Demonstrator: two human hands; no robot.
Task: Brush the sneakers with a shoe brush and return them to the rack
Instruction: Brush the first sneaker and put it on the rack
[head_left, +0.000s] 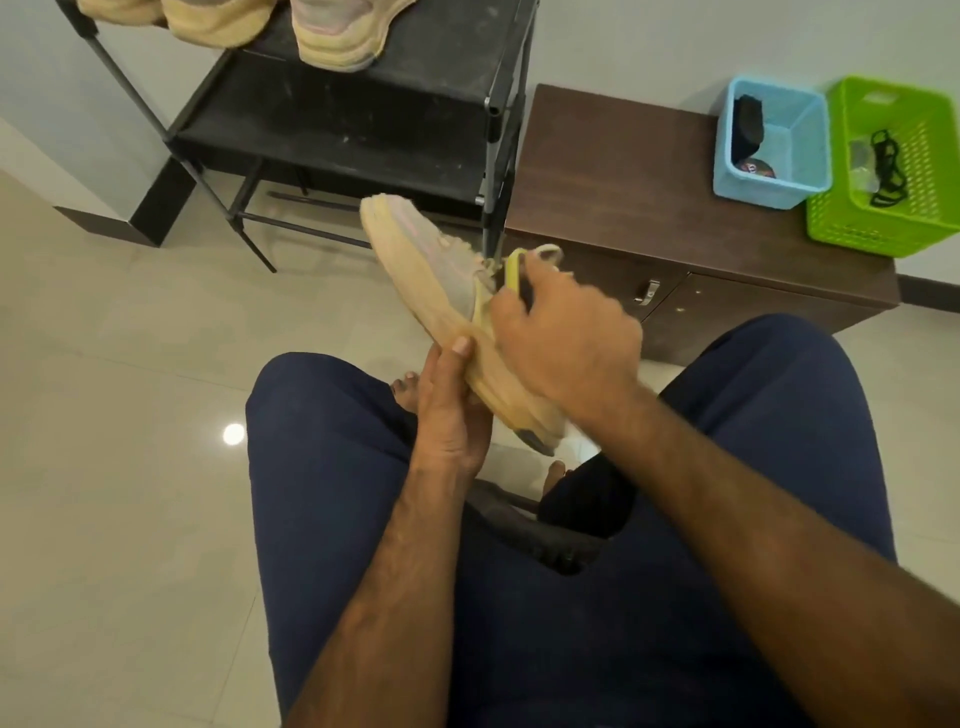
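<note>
Head view: the left hand (447, 410) grips a pale yellow sneaker (415, 260) by its thick ribbed sole above the lap, near the black metal rack (498, 104), while the right hand (566, 338) clutches a yellow-backed brush (514, 270) against its laces.

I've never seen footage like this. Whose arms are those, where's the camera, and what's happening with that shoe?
No machine here: a person wears one camera on the head, looking down at their own hands. The left hand grips a pale beige sneaker by its sole; the right hand holds a yellow-handled shoe brush to its upper. Ahead stands a black metal shoe rack carrying more pale sneakers. Beside it, a brown wooden cabinet bears a blue plastic basket and a green plastic basket.
</note>
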